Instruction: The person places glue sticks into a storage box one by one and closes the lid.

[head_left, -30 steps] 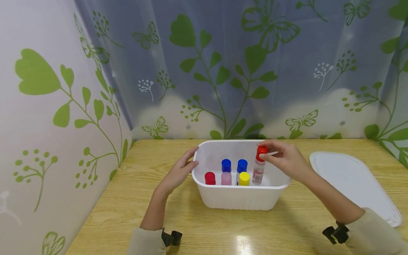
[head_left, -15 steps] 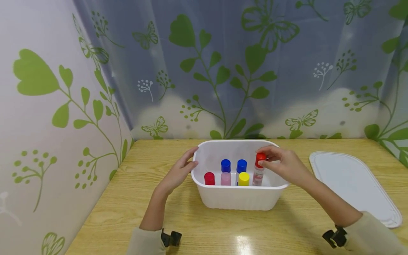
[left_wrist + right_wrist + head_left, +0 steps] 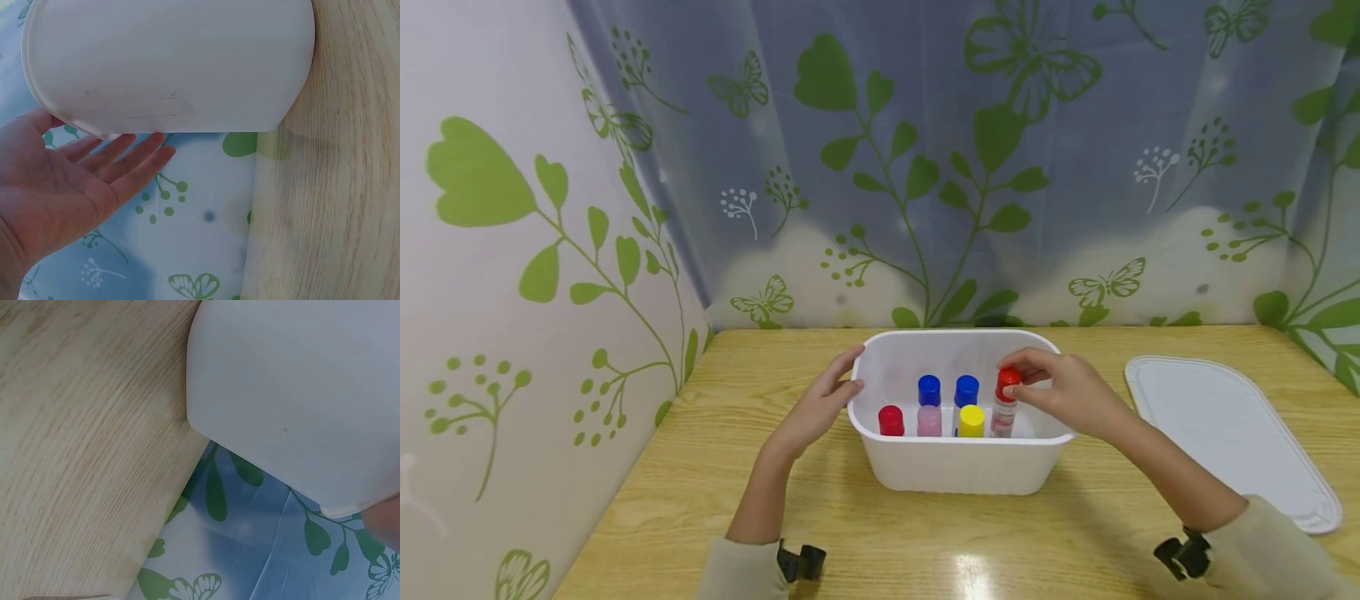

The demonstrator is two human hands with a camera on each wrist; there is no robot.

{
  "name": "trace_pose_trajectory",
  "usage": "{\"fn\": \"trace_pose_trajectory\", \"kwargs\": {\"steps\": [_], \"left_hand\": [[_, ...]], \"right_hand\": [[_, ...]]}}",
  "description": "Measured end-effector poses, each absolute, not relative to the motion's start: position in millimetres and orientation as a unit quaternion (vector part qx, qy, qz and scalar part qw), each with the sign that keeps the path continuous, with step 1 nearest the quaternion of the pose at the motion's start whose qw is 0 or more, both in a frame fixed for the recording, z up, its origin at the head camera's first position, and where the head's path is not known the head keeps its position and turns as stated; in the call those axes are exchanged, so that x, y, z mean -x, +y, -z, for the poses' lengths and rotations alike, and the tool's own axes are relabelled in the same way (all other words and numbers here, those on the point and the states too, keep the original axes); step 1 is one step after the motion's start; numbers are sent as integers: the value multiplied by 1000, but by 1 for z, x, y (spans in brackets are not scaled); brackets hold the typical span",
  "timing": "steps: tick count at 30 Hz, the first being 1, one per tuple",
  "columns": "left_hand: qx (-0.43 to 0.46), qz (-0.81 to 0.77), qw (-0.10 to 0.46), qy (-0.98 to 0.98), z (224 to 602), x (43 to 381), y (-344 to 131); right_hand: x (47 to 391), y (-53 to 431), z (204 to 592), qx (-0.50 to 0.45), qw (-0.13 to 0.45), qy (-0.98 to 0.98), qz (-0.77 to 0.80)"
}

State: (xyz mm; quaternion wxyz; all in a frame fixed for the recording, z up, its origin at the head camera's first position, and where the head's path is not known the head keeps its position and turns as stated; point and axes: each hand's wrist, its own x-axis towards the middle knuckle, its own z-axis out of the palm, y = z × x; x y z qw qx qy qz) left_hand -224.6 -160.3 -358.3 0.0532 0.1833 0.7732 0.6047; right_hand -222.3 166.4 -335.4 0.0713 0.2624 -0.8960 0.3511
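Note:
A white plastic bin (image 3: 955, 467) stands on the table with several capped bottles upright inside. My right hand (image 3: 1067, 392) reaches over its right end and pinches the red cap of a clear, labelled bottle (image 3: 1003, 417). Left of that are a yellow-capped bottle (image 3: 972, 422), a pink-capped one (image 3: 929, 422) and a red-capped one (image 3: 891, 421). Behind them stand two blue-capped bottles (image 3: 967, 390). My left hand (image 3: 812, 408) rests at the bin's left rim, fingers extended along its outside in the left wrist view. The right wrist view has only a bit of my right hand (image 3: 384, 522).
A white lid (image 3: 1228, 442) lies flat on the wooden table (image 3: 760, 367) to the right of the bin. A patterned curtain (image 3: 895, 167) hangs behind the table, and a similar sheet (image 3: 512, 333) covers the left side.
My right hand has lowered the red-capped bottle deeper into the bin and moved slightly left with it. The left hand has stayed at the rim.

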Motion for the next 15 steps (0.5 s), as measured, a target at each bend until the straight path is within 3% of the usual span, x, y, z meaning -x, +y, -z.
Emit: {"fn": "trace_pose_trajectory", "kwargs": {"steps": [15], "left_hand": [[-185,-601,51,776,357,223,-160]], "right_hand": [[220,166,334,-269,67,-905,-323]]}}
